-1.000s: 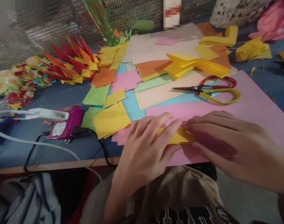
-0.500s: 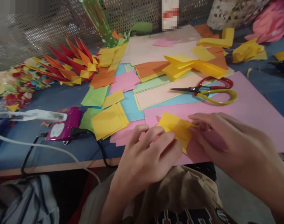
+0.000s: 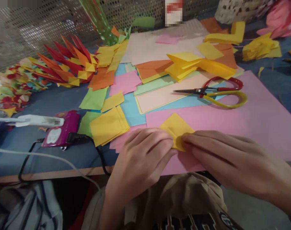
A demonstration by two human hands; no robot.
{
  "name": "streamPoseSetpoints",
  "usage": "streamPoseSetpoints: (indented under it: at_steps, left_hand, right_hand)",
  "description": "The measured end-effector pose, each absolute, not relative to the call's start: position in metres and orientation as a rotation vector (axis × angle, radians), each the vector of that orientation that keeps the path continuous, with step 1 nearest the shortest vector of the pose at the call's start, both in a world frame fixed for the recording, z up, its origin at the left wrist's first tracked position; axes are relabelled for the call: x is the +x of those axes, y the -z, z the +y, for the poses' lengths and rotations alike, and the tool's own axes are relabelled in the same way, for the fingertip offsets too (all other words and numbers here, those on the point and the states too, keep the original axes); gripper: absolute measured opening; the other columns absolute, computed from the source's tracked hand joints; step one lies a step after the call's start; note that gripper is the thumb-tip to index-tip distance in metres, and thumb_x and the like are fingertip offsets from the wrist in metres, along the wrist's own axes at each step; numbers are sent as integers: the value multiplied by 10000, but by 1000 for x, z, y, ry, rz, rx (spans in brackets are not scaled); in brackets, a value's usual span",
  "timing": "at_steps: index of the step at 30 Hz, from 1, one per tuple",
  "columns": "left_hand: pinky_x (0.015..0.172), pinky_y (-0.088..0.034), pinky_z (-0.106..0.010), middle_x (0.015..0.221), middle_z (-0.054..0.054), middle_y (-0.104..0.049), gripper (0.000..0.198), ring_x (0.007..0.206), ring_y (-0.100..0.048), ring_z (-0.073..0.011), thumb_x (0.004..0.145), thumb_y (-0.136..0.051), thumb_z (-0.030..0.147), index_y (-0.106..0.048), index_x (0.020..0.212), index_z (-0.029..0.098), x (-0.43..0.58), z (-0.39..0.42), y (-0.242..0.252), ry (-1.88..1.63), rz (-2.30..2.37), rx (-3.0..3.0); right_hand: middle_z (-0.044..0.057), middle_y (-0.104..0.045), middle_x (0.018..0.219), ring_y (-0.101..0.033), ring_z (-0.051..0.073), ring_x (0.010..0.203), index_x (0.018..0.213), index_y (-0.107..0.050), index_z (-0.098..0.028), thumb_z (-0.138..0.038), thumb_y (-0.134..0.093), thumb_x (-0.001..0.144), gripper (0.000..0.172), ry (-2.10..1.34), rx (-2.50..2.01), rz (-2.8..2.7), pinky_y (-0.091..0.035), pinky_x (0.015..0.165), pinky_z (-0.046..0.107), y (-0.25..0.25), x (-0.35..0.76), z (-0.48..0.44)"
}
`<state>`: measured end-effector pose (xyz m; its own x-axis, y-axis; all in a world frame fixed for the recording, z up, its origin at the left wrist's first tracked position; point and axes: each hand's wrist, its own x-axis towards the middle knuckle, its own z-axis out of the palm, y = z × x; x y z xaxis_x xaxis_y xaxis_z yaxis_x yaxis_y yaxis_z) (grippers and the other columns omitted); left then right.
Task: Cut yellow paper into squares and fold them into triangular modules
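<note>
A small yellow paper piece, partly folded, lies on a large pink sheet at the near edge of the table. My left hand pinches its lower left part with curled fingers. My right hand presses on its lower right corner, fingers stretched and close together. The two hands meet at the paper's bottom tip, which they hide.
Scissors with red and yellow handles lie behind the hands. A stack of yellow squares sits to the left, beside a purple device with a black cable. Loose coloured sheets and a red-orange folded paper model fill the back. A blue table edge runs in front.
The yellow paper was pressed flat under both hands, then lifted and opened out, and now lies down again with both hands pinching its lower tip.
</note>
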<state>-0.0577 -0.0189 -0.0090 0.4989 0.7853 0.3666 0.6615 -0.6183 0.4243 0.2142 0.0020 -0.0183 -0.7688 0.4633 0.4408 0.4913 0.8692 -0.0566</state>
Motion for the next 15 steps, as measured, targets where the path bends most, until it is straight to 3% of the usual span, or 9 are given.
streamPoseSetpoints:
  at_steps: [6,10,15]
  left_hand:
    - [1040,-554,-322,1114,7,-818,28,1077,-752,-159,1075,-723,183,-736,1052,175,-51,-17,4,-842,1305,2405]
    - [1004,-541,-285,1104,13,-801,76,1049,-726,-129,1062,-702,137,-731,1006,180,-46,-19,3,-847,1380,2314]
    - [1031,-526,-296,1180,-23,-741,84,1104,-686,-141,1044,-684,107,-682,991,172,-38,-20,4,-839,1488,2236]
  right_hand:
    - [78,-736,1494,-608,282,1449,1340,-701,-139,-48,-485,1076,353,-8,-581,-2630,-504,1206,417,32,232,-6]
    - [91,-529,1737,-418,280,1650,1430,-685,-142,-64,-549,1034,426,-98,-605,-2614,-298,1407,410,39,236,-13]
    - [52,-346,1845,-360,254,1686,1580,-602,-156,-131,-493,1058,533,-124,-607,-2645,-203,1444,385,34,235,-14]
